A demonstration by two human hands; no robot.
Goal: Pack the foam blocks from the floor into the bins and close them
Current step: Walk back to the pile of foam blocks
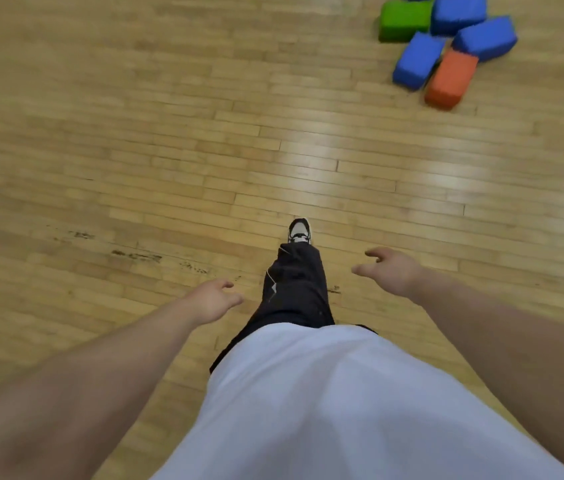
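A heap of foam blocks lies on the wooden floor at the top right: a green block, an orange block and three blue blocks. My left hand and my right hand hang in front of me with loosely curled fingers and hold nothing. Both hands are far from the blocks. No bin is in view.
Bare wooden floor stretches to the left and ahead, with dark scuff marks near the middle left. My leg in dark trousers and a shoe step forward between the hands.
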